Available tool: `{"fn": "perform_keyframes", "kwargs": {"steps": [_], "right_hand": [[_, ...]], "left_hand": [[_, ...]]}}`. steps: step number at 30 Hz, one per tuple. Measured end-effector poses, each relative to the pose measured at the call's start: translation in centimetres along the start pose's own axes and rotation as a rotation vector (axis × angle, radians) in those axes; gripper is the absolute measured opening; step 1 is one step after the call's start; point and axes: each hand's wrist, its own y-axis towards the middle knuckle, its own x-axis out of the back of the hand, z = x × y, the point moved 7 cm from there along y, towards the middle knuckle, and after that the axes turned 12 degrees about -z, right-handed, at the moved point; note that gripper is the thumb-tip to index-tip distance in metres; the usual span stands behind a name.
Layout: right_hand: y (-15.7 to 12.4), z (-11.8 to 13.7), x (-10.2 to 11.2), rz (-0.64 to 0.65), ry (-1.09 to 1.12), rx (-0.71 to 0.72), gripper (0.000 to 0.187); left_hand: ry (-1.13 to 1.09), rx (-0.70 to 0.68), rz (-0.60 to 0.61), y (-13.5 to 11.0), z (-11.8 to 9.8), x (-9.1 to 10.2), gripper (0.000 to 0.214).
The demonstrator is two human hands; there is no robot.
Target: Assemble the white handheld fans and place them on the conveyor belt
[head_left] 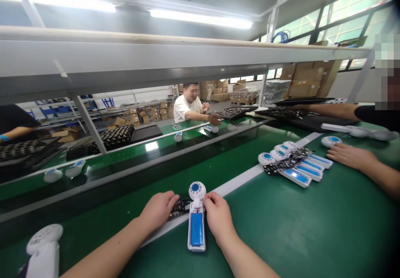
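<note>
Left hand grip closes on circuit board, held just beside fan; right hand grip pinches fan's neck, steadying it flat at near side of tabletop, battery facing up.

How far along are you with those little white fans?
Seems done: white plastic fans with blue batteries lined up on the green mat. In hand: another white fan, between your left hand and right hand. Still waiting: black circuit boards stacked farther off.
</note>
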Motion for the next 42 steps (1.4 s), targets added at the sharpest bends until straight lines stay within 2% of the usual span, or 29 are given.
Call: {"fn": "perform_keyframes", "kwargs": {"steps": [4, 8, 11, 12, 15, 19, 21, 25, 31, 34, 38, 42], "right_hand": [[0.0, 0.2, 0.0, 0.018, -0.061, 0.026, 0.016], [-0.6, 0.6, -0.6, 0.074, -0.101, 0.077, 0.014], [-1.2, 0.8, -0.9, 0.102, -0.116, 0.106, 0.014], [-1.3, 0.8, -0.9, 0.103, -0.122, 0.109, 0.014], [-1.4, 0.8, -0.9, 0.105, -0.141, 0.114, 0.015], [-1.3, 1.0, -1.1, 0.141, -0.166, 0.131, 0.015], [-1.4, 1.3, -1.3, 0.155, -0.177, 0.143, 0.015], [-2.2, 2.1, -1.7, 0.207, -0.168, 0.182, 0.015], [-4.7, 3.4, -1.8, 0.236, -0.202, 0.27, 0.016], [-5.4, 3.8, -1.9, 0.245, -0.259, 0.321, 0.016], [-5.5, 3.7, -1.9, 0.254, -0.265, 0.305, 0.016], [-5.5, 3.6, -1.9, 0.256, -0.271, 0.287, 0.017]], "left_hand": [[-0.1, 0.046, 0.163, -0.8, 0.9, 1.0, 0.053], [-0.168, 0.036, 0.209, -2.1, 0.0, 1.5, 0.054], [-0.142, 0.026, 0.138, -3.5, -1.6, 1.2, 0.038], [-0.123, 0.021, 0.098, -4.0, -2.1, 1.0, 0.041], [-0.084, 0.005, -0.013, -5.1, -3.1, 0.7, 0.068], [-0.093, 0.031, -0.117, -5.4, -2.3, 1.2, 0.046], [-0.135, 0.024, -0.144, -5.3, -2.2, 1.6, 0.041], [-0.256, 0.04, -0.219, -5.3, -3.2, 2.1, 0.03], [-0.322, 0.129, -0.302, -6.4, -3.8, 1.7, 0.032], [-0.31, 0.046, -0.347, -7.2, -3.9, 1.7, 0.025], [-0.248, -0.104, -0.447, -7.7, -4.3, 2.0, 0.023], [-0.21, -0.186, -0.485, -7.9, -5.0, 2.0, 0.025]]}}
